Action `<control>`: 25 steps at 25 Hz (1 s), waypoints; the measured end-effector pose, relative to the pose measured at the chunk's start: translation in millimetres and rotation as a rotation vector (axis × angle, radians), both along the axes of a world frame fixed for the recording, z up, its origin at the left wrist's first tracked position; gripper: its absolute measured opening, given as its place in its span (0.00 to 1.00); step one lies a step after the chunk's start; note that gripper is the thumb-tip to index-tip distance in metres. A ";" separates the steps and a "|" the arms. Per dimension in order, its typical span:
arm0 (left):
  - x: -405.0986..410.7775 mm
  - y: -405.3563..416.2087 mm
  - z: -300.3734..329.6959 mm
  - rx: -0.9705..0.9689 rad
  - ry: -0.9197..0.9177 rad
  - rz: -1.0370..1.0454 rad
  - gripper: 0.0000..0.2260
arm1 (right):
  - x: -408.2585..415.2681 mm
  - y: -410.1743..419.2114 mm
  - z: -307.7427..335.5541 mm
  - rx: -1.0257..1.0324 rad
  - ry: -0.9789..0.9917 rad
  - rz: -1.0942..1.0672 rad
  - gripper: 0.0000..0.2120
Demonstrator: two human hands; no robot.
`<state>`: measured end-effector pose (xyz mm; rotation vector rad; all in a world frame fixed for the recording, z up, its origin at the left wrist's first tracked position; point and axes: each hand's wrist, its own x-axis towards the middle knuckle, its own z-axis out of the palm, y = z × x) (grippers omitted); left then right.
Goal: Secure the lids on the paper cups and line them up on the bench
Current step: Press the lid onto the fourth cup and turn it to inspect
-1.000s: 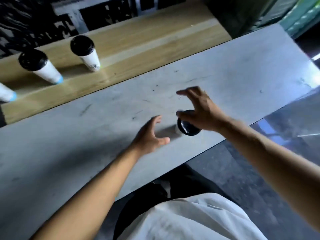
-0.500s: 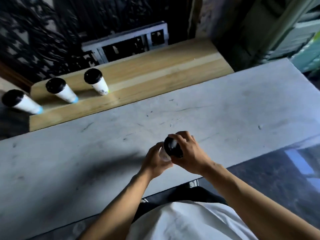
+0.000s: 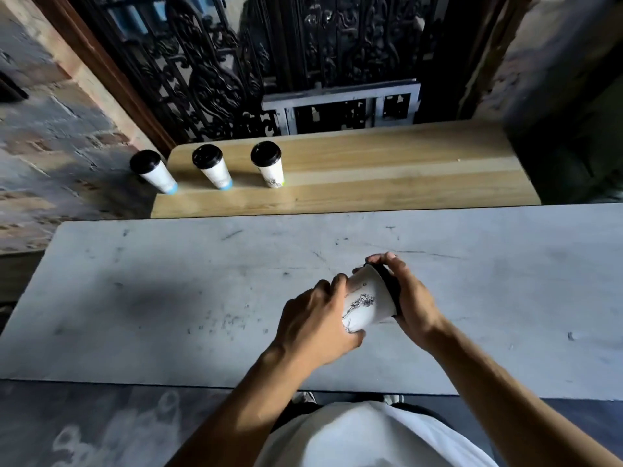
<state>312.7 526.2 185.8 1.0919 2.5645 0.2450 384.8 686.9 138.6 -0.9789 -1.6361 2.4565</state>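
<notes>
A white paper cup with a dark drawing on its side is held tilted above the grey table. My left hand grips the cup's lower body. My right hand wraps over its black lid, which sits on the rim and is mostly covered by my fingers. Three lidded white cups stand in a row on the left end of the wooden bench: one at the edge, one in the middle, one on the right.
The bench lies beyond the table's far edge, with bare wood to the right of the cups. A black ornate iron gate and a metal frame rise behind it. A brick wall is at the left.
My hands lifted the cup off the table and tilted it sideways, with my right hand pressing on the lid. The camera view rose, showing the whole bench and gate.
</notes>
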 end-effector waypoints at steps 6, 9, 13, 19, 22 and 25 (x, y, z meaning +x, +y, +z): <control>-8.9 -4.8 11.0 -0.027 0.054 -0.019 0.33 | -12.6 -15.5 5.9 0.047 -0.002 -0.023 0.24; -16.6 -7.0 16.3 -0.043 0.053 -0.039 0.34 | -17.0 -20.2 5.8 0.070 0.012 -0.039 0.21; -23.5 -10.7 14.6 0.003 0.008 -0.018 0.31 | -22.9 -19.9 12.8 0.142 -0.021 0.008 0.24; -39.7 -14.4 -3.5 0.370 -0.609 0.446 0.31 | -40.0 -21.4 20.0 -0.162 0.125 -0.169 0.28; -41.4 -11.6 -13.6 0.574 -0.781 0.572 0.24 | -43.9 -31.1 13.9 -0.220 0.142 -0.092 0.31; -36.5 -8.6 -11.2 0.706 -0.899 0.692 0.18 | -43.2 -37.3 9.6 -0.213 0.127 -0.049 0.28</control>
